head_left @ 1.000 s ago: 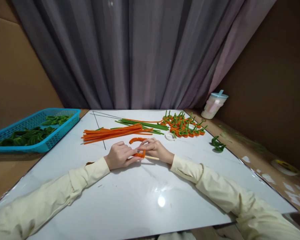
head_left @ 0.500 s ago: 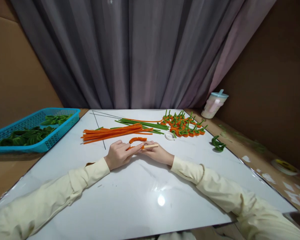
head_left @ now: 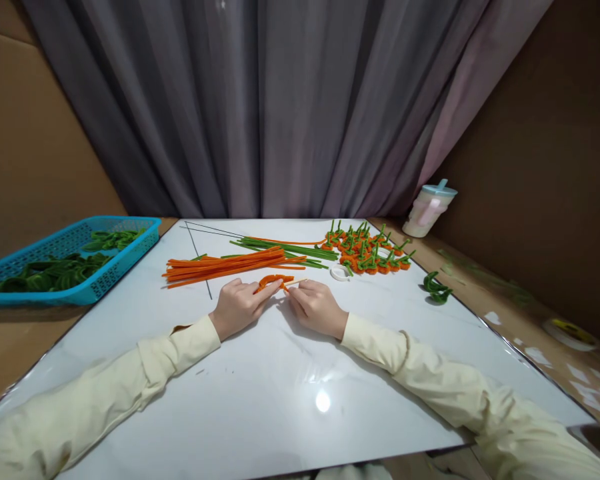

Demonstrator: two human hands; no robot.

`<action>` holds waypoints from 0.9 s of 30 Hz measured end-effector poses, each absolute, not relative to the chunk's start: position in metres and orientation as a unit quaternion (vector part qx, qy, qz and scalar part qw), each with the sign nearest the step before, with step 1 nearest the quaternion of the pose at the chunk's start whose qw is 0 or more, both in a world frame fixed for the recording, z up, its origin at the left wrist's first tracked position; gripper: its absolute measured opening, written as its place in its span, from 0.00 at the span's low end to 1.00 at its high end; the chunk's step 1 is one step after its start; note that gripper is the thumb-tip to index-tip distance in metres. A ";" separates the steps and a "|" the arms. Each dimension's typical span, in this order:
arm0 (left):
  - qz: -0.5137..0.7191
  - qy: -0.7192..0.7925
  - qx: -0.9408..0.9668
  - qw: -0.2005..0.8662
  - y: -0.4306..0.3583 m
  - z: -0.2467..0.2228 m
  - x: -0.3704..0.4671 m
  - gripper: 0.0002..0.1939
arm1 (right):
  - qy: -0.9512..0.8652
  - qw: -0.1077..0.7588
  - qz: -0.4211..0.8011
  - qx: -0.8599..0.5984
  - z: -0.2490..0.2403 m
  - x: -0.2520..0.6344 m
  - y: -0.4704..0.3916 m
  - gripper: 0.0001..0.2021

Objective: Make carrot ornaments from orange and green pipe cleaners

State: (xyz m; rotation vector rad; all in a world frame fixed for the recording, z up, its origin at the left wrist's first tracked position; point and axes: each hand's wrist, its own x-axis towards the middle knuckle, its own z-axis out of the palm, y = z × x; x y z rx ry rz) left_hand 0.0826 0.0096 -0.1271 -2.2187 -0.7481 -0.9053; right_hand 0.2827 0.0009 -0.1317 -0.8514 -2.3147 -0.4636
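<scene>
My left hand (head_left: 237,307) pinches a curled orange pipe cleaner (head_left: 275,280) at the middle of the white table. Close beside it, my right hand (head_left: 319,308) is closed round a thin pale stick (head_left: 296,282), whose tip touches the orange piece near my left fingertips. Just behind my hands lies a bundle of straight orange pipe cleaners (head_left: 225,265), with green pipe cleaners (head_left: 290,248) beyond it. A cluster of small orange shapes with green stems (head_left: 373,257) stands at the back right, near a white tape roll (head_left: 340,273).
A blue basket (head_left: 93,290) with green leaf shapes stands at the left. Curled green pieces (head_left: 436,289) lie near the right edge of the white table (head_left: 260,413). A lidded cup (head_left: 430,210) stands behind them. Thin dark wires lie at the back left.
My right hand has turned over, knuckles up, and its fingers have closed. The pale stick has shifted slightly up and left and shows less. My left hand stays in nearly the same place.
</scene>
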 end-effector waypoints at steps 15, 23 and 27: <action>-0.359 -0.197 -0.879 0.246 -0.004 -0.121 0.086 0.14 | -0.938 0.235 -0.106 -0.230 -0.093 0.299 0.011 0.12; -0.386 -0.174 -0.892 0.161 -0.021 -0.121 0.095 0.10 | -0.885 0.085 0.393 -0.233 -0.080 0.308 0.018 0.15; -0.441 -0.171 -0.875 0.107 -0.022 -0.120 0.096 0.08 | -0.766 0.121 0.581 -0.246 -0.086 0.306 0.011 0.17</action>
